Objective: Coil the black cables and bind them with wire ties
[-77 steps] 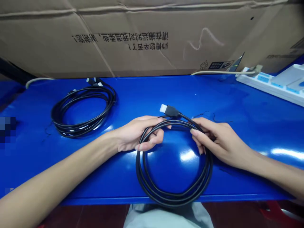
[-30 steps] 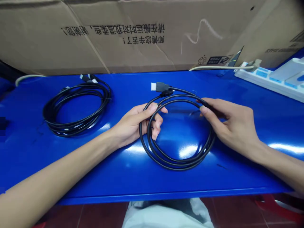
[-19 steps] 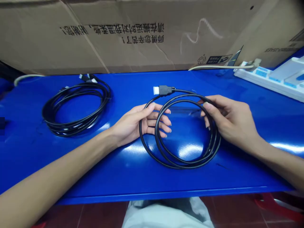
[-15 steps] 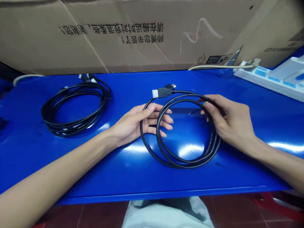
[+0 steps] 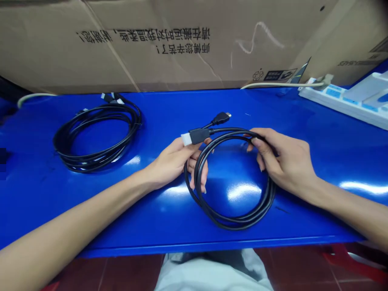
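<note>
A black HDMI cable (image 5: 237, 226) is wound into a loose coil between my hands, over the table. My left hand (image 5: 174, 161) has its thumb and fingers closed round the coil's left side. One plug (image 5: 199, 136), with a white cap on its end, lies across that thumb. The other plug (image 5: 222, 118) sticks out beyond it, its metal tip bare. On the coil's right side my right hand (image 5: 286, 161) pinches the strands between thumb and fingers. Some of its fingertips show inside the loop.
A second black coil of cable (image 5: 97, 153) with capped plugs lies on the blue table (image 5: 136, 226) at left. A large cardboard box (image 5: 182, 68) stands along the back. A white power strip (image 5: 348, 99) sits at the back right, with a pale cord.
My left hand has closed round the coil, drawing its left strands together. The capped plug now rests over the left thumb, and the bare plug has separated from it. My right hand has shifted slightly left.
</note>
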`<state>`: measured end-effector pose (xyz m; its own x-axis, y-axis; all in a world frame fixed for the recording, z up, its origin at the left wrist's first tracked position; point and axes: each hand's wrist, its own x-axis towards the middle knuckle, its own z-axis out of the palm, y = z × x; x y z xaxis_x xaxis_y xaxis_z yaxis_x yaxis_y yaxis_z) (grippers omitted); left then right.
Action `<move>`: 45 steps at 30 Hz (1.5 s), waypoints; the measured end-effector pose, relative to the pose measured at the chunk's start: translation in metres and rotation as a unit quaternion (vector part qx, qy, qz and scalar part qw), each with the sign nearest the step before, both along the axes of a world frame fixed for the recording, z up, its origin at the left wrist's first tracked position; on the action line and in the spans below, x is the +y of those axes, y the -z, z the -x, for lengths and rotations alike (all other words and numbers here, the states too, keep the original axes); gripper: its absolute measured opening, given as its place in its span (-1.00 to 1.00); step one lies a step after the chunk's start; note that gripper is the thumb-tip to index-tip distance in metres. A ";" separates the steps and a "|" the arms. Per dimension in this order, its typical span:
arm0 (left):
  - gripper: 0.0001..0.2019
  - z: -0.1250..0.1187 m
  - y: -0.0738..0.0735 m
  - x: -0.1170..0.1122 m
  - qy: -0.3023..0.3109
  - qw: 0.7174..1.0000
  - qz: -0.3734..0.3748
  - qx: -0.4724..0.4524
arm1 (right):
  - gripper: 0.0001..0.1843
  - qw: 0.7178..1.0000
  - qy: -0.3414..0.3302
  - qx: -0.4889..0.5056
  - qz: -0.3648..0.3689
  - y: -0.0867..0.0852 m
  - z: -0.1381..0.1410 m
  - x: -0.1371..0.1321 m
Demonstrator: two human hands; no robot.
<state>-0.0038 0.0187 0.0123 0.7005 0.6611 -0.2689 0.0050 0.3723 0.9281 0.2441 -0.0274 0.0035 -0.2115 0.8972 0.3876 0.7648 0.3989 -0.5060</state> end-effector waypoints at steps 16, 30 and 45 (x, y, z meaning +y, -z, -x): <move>-0.50 -0.008 -0.009 -0.010 -0.008 0.996 0.081 -0.044 | -0.75 1.000 -0.010 -0.018 -0.022 -0.002 0.006 -0.005; -0.32 0.003 -0.005 0.002 0.071 0.982 0.107 -0.138 | -0.77 1.000 0.008 -0.001 0.030 -0.002 0.003 -0.002; -0.53 0.001 -0.009 -0.003 0.042 0.984 0.150 -0.090 | -0.79 0.998 -0.051 0.034 0.005 -0.003 0.007 -0.003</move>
